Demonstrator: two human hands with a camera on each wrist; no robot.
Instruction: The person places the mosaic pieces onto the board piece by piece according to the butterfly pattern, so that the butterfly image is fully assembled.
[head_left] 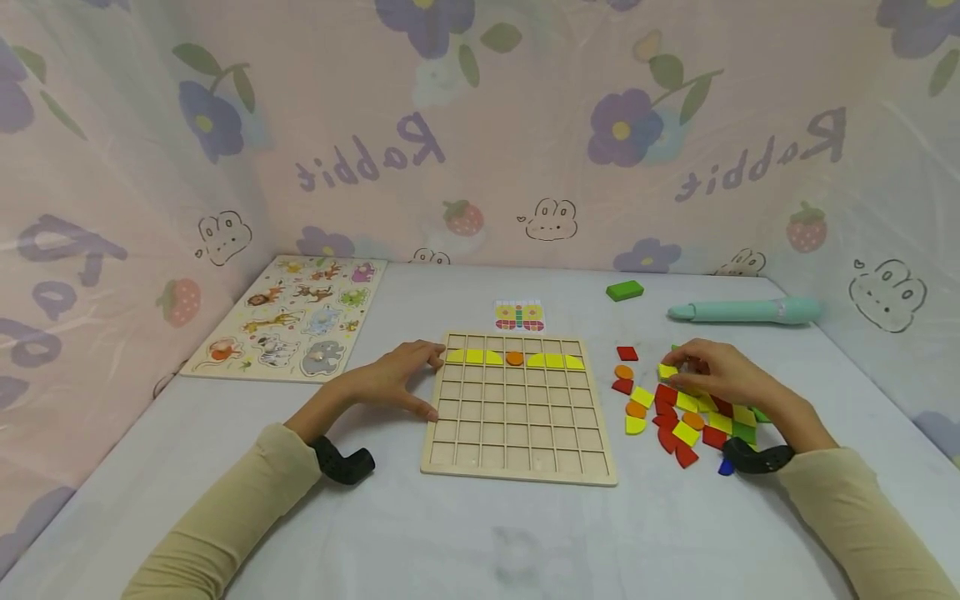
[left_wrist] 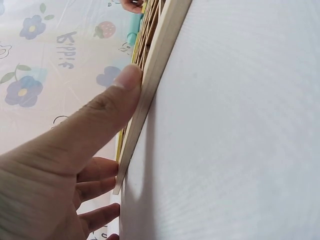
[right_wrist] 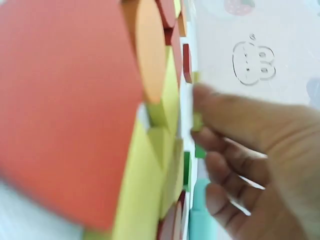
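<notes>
A wooden grid board [head_left: 517, 408] lies in the middle of the table, with yellow tiles and one orange disc in a row near its far edge. My left hand [head_left: 390, 382] touches the board's left side, fingers spread; in the left wrist view its thumb [left_wrist: 131, 77] presses on the board's side edge [left_wrist: 150, 90]. My right hand [head_left: 708, 371] pinches a yellow tile [head_left: 667, 372] between thumb and fingers, held above the loose pile. That pile includes red tiles [head_left: 666, 442], a yellow tile [head_left: 686, 433], orange discs [head_left: 636, 409] and green pieces.
A small pattern card [head_left: 519, 316] lies behind the board. At the left is an animal puzzle board [head_left: 288, 321]. A green block [head_left: 625, 291] and a teal pen-shaped object [head_left: 742, 312] lie at the back right. A patterned curtain [head_left: 517, 150] encloses the table.
</notes>
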